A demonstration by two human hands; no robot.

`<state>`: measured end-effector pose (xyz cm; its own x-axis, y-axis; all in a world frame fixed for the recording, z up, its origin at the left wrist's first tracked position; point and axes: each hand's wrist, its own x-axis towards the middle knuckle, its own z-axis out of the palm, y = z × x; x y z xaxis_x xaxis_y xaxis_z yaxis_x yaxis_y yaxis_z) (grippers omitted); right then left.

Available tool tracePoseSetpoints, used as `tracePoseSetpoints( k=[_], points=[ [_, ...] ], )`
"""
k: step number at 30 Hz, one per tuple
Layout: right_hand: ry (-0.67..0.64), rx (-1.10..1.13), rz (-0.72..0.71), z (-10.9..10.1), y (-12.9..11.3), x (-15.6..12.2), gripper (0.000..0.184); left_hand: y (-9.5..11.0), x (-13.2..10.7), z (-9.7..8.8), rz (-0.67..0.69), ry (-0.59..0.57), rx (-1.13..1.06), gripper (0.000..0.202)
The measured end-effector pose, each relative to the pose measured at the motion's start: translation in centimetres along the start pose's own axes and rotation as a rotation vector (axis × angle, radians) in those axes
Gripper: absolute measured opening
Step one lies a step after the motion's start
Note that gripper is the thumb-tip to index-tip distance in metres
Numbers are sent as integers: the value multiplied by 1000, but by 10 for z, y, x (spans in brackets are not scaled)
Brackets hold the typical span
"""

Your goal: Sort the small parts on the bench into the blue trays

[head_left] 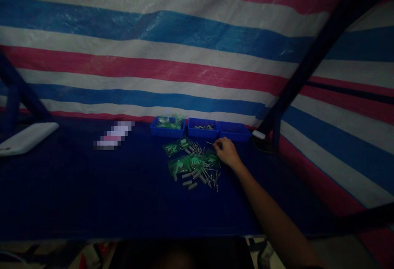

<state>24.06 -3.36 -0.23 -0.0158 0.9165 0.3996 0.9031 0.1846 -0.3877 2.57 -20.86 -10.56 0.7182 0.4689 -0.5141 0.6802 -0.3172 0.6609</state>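
My right hand point(227, 151) is closed in a pinch on a thin metal pin point(209, 142), which points left from the fingertips. It hovers just in front of the blue bins, at the right edge of a pile. In that pile lie several loose metal pins point(212, 176) with thicker ends, several short grey cylinders point(193, 185) and green-tinted plastic bags point(181, 164) with small pale parts inside. Another green bag point(175, 147) rests at the back of the pile. My left hand is out of view.
Along the back stand a blue bin point(168, 132) with green bags, a middle blue bin point(203, 133) with grey cylinders and a right blue bin point(234, 137). A white case-like object point(29, 137) lies far left on the dark blue table point(101, 195). Striped sheeting point(154, 64) hangs behind.
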Motion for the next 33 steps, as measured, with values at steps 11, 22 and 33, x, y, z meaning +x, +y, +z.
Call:
tracePoseSetpoints(
  k=[11, 22, 33],
  points=[
    [13, 37, -48, 3, -3, 1, 13, 10, -7, 16, -29, 56, 15, 27],
    [69, 69, -112, 0, -7, 2, 12, 6, 7, 0, 4, 58, 26, 26],
    [22, 135, -53, 0, -4, -2, 14, -6, 19, -11, 50, -129, -10, 29]
  ],
)
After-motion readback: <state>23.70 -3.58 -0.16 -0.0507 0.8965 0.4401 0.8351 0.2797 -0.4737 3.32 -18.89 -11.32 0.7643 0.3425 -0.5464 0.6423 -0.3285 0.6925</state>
